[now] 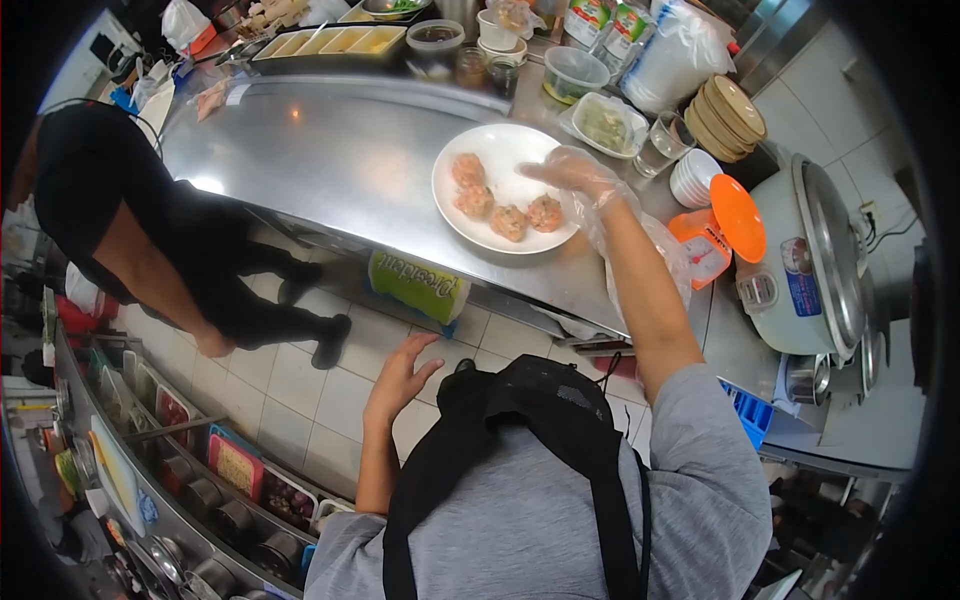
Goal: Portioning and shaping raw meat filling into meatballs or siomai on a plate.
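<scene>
A round white plate (501,241) lies on the steel counter, with several raw meatballs (509,223) along its left and front part. Over the plate's right side is my right hand (574,174) in a clear plastic glove, its fingers pointing left. The underside of that hand is hidden, so I cannot see whether anything is in it. My bare left hand (403,379) hangs in front of my body above the floor, fingers apart and holding nothing.
Behind the plate stand a plastic tub (576,73), a bagged white tray (609,126) and a drinking glass (664,144). An orange kitchen scale (701,247) and a large rice cooker (795,255) are at right. A co-worker in black (112,187) stands at left, near a counter of ingredient bins (236,461).
</scene>
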A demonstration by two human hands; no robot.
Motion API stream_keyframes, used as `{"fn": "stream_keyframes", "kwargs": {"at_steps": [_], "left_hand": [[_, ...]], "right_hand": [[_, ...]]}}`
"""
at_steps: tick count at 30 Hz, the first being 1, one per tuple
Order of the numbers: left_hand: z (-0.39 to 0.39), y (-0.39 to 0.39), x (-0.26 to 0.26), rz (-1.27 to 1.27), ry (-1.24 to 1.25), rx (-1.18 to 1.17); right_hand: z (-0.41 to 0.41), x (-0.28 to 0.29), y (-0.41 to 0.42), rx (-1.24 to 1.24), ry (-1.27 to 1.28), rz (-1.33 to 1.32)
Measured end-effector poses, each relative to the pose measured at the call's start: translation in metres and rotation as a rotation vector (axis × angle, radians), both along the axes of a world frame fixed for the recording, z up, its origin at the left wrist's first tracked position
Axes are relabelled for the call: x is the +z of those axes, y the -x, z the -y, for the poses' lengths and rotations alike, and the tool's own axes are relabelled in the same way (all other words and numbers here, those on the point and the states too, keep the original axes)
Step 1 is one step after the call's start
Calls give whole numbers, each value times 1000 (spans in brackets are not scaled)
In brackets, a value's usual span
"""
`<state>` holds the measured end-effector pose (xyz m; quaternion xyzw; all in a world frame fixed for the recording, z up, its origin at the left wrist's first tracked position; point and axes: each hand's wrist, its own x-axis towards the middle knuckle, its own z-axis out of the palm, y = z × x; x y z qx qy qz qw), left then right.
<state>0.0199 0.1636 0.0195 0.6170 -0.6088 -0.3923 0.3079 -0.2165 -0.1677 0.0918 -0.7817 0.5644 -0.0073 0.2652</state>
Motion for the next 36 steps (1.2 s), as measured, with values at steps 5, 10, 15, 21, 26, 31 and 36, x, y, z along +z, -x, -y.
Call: {"fn": "stream_keyframes", "kwargs": {"at_steps": [5,10,15,21,26,31,36], "left_hand": [[12,14,5,-3,-61,-86],[49,41,15,-130,-20,-210],[93,155,91,-428,202,-305],[85,260,79,-616,-17,-573],[62,280,62,-639,67,-794],[62,288,59,-606,275,-450],[66,280,54,-426,285,-615]], "right_hand": [[-6,-30,18,129,-64,-158],[-37,25,45,-69,97,307],[-108,51,112,-231,85,1442],[-189,53,159,-278,356,1918],[-212,54,185,-306,555,2039],[-223,56,173,-403,609,2129],[-228,39,183,-389,594,2303]]}}
